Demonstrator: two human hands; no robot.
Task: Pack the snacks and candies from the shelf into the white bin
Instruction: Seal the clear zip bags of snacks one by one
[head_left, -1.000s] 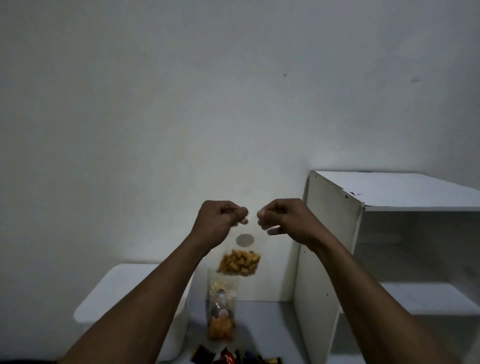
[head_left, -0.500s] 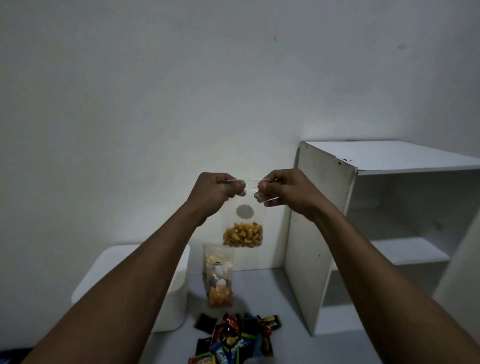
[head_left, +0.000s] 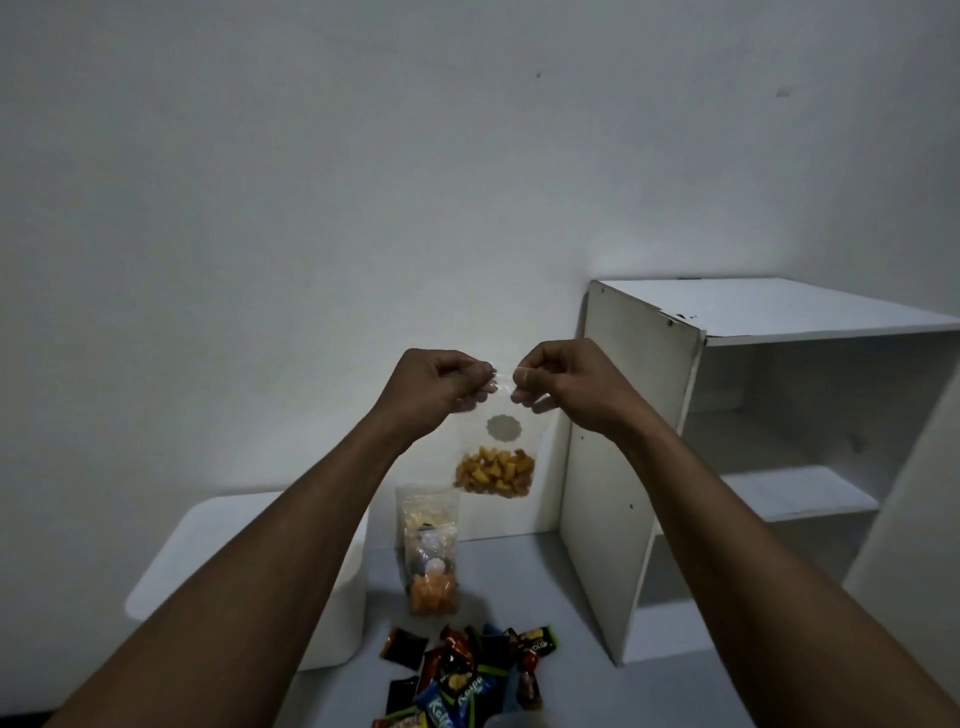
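One bag (head_left: 496, 452): clear, orange snack bits at the bottom; hangs in the air over the bench (head_left: 545, 597), between bin (head_left: 208, 561) and shelf (head_left: 779, 312).
Hands: left hand (head_left: 436, 387) and right hand (head_left: 566, 384) each pinch its top edge, close together.
Step, my reading: closing the seal.
Method: pinch along the whole edge, keep it upright, then into the bin.

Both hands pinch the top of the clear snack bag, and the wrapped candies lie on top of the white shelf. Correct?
No. In the head view the left hand and right hand do pinch the clear snack bag, but the wrapped candies lie on the surface beside the white shelf, not on top.
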